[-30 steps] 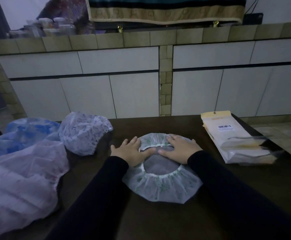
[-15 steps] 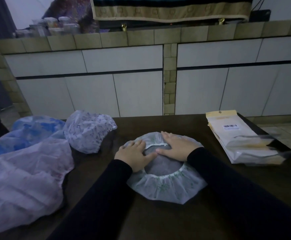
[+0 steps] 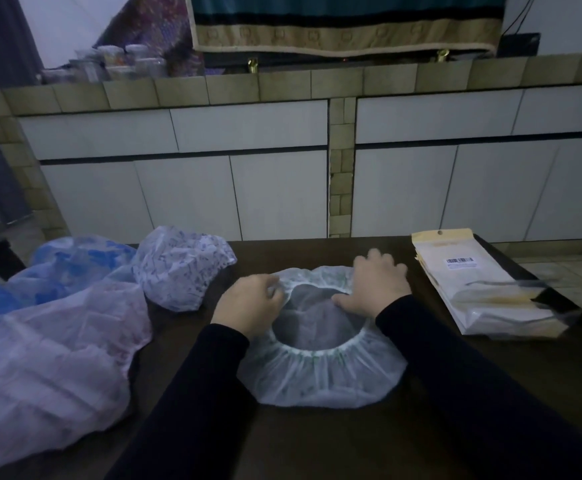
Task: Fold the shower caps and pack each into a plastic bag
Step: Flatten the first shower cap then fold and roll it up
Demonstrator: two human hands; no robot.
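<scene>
A pale shower cap [image 3: 320, 377] with a faint green print lies opening-up on the dark table [image 3: 317, 445], its elastic rim forming a ring. My left hand [image 3: 248, 306] pinches the rim at the cap's far left. My right hand [image 3: 376, 287] rests on the far right of the rim, fingers spread, thumb inside the opening. A stack of plastic bags [image 3: 476, 292] with a yellow header and barcode label lies to the right of the cap.
More shower caps are piled at the left: a purple-printed one [image 3: 182, 268], blue ones [image 3: 68, 268] and a large pale one [image 3: 47, 362]. A tiled counter with white cabinet doors [image 3: 275, 192] stands beyond the table's far edge.
My hands have moved apart along the far rim: the left now pinches the elastic at the left, the right has slid to the right. The cap's opening looks wider.
</scene>
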